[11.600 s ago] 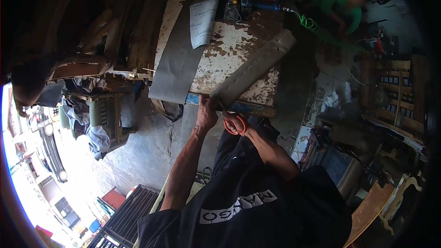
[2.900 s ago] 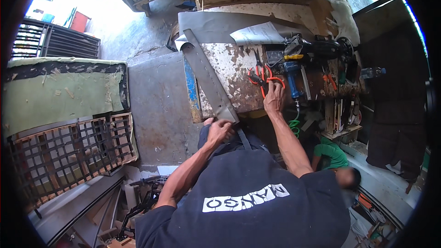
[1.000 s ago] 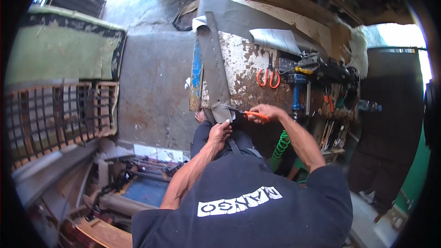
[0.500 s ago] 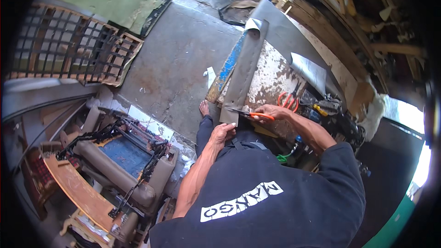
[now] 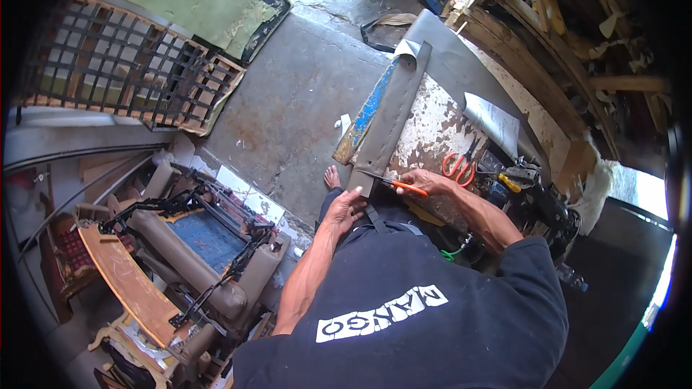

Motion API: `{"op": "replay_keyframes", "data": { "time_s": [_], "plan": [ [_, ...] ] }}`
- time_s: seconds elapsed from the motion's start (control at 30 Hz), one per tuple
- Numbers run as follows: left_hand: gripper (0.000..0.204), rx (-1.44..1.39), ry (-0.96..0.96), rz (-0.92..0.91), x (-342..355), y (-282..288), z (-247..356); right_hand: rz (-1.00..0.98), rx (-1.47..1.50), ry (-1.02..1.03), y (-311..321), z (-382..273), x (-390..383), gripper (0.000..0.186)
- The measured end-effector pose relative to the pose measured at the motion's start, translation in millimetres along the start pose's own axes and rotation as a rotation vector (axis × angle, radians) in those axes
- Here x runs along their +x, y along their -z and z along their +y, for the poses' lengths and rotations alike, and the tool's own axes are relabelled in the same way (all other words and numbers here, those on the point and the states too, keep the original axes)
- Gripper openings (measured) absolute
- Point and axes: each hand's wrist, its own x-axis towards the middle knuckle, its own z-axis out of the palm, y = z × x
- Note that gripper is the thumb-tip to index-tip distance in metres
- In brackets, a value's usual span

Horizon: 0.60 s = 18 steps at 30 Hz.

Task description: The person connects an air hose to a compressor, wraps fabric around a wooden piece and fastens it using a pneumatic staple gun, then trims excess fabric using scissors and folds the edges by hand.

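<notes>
A long grey-brown strip of upholstery material (image 5: 395,104), with a row of stitch marks along it, runs away from me over a worn table (image 5: 425,112). My left hand (image 5: 344,210) is closed on its near end, the thumb lying on top. Orange-handled scissors (image 5: 409,188) are in my right hand (image 5: 430,182), fingers wrapped round the handles. Their dark blades lie across the strip just beyond my left thumb. How far the blades are parted is too small to tell. At its far end the strip curls up, showing a pale underside.
A second pair of scissors (image 5: 458,166) and a yellow-handled tool (image 5: 509,183) lie on the right, by dark machinery (image 5: 551,209). Grey sheet material (image 5: 440,39) covers the table's far part. Wooden frame parts (image 5: 533,65) are heaped behind; a dismantled seat (image 5: 194,259) stands left.
The whole view has shifted slightly. My left hand's grip has changed, with the thumb now further up on the strip's end. The scissors remain across the strip in my right hand.
</notes>
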Motion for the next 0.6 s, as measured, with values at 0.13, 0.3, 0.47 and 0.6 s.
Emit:
{"op": "replay_keyframes", "data": {
  "time_s": [0.13, 0.3, 0.47, 0.6],
  "plan": [
    [0.033, -0.129, 0.097, 0.076, 7, 10, 10, 0.014, 0.157, -0.051, -34, 11, -17, 0.068],
    [0.022, -0.089, 0.139, 0.162, 18, 15, 11, 0.158, 0.469, -0.084, -111, 12, -35, 0.045],
    [0.017, 0.006, 0.187, 0.091, 15, 22, 17, 0.469, 0.439, -0.100, -186, -14, -26, 0.065],
    [0.016, 0.130, 0.206, 0.013, 23, 35, 31, 0.668, 0.603, -0.138, -241, -39, 1, 0.067]
  ]
}}
